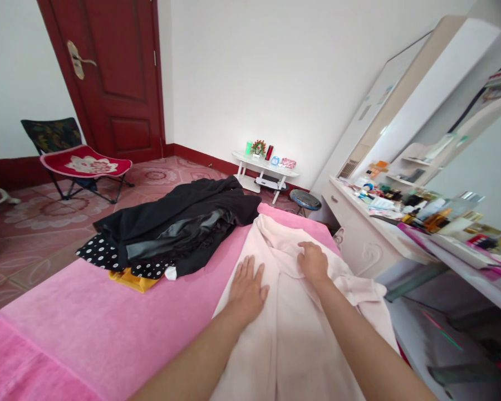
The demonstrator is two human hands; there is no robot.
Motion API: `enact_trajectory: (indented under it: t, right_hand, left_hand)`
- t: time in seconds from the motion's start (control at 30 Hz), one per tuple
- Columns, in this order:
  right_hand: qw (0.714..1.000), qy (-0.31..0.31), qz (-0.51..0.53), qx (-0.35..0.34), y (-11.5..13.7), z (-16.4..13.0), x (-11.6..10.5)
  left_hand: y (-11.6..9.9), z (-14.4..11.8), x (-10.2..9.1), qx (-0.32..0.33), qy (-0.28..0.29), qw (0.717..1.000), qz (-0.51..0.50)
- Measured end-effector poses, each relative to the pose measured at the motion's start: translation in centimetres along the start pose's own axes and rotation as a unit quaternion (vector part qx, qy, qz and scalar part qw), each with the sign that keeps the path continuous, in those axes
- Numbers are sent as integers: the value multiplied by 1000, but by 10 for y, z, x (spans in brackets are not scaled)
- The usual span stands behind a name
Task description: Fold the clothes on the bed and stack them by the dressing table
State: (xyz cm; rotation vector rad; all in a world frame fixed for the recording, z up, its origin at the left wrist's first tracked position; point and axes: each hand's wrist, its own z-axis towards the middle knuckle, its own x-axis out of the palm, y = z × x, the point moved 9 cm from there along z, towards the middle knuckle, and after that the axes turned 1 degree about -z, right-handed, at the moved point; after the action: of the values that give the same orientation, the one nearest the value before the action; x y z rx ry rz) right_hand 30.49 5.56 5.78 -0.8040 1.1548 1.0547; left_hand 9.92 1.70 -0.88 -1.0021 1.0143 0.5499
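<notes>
Lying heaped at the left of the pink bed (pixel 87 317) was a pile (pixel 175 228) of dark clothes, crowding the pale coat (pixel 292 328) spread beside it. The left hand (pixel 246 287) pressed flat and open on the coat, pinning it, while the right hand (pixel 313 262) pinched its collar; a cluttered dresser (pixel 384 234) stood just right.

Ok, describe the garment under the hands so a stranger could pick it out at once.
Start at the pink bed cover filling the foreground. Near its right edge, beside the white dresser, lies the pale pink garment, with the left hand flat on it and the right hand at its collar. The neighbouring clothes pile is black and polka-dotted.
</notes>
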Motion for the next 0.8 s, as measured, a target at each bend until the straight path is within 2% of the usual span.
enact_trajectory:
  t: [0.17,0.27,0.37,0.47,0.6,0.7,0.8]
  right_hand:
    - [997,22,30,74,-23,40,43]
    - [994,44,46,91,-32,54,59]
    - [991,24,40,123,-53,63,51]
    - [983,-10,21,182,-89,67,36]
    - [972,7,-7,233,-128,68,38]
    - [976,52,-67,202,-127,70,51]
    - [975,91,-109,172,-111,76,60]
  left_hand:
    - [5,2,8,8,-5,1000,-16]
    - [7,5,8,9,-7,999,-32]
    - [8,6,9,9,-8,999,-46]
    - [8,6,10,6,-3,999,-52]
    - [8,7,10,6,11,999,-52]
    - [8,8,11,11,21,998,-55]
    - [9,9,14,10,31,998,-55]
